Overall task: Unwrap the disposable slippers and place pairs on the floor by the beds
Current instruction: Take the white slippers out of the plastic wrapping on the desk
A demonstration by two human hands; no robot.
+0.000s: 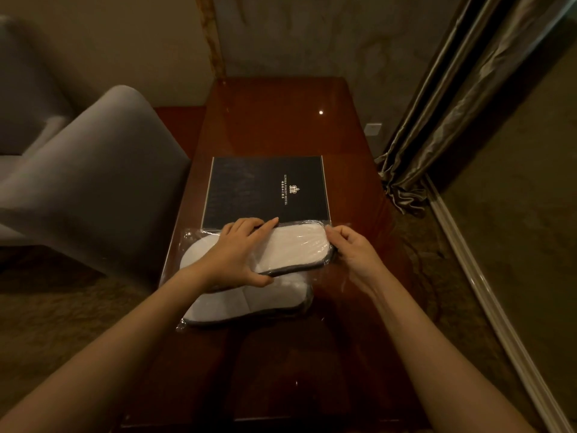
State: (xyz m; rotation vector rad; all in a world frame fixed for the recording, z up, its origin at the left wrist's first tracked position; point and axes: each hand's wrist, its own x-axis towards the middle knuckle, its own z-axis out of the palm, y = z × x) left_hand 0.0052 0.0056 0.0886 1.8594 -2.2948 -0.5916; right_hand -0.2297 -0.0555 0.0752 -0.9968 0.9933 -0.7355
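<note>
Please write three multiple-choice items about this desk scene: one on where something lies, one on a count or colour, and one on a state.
1. Where does the black folder lie?
A. On the wooden desk, just beyond the slippers
B. On the grey armchair
C. On the carpet

2. How many wrapped slipper packs are on the desk?
A. One
B. Two
C. Four

3. What state is the upper slipper pack in?
A. Fully unwrapped
B. Inside its clear plastic
C. Lying on the floor

Answers: 1 A, the folder sits on the desk past the packs. 2 B, the lower slipper pack lies partly under the upper one. 3 B, plastic covers it while the left hand presses it and the right hand pinches the wrapper's end.
</note>
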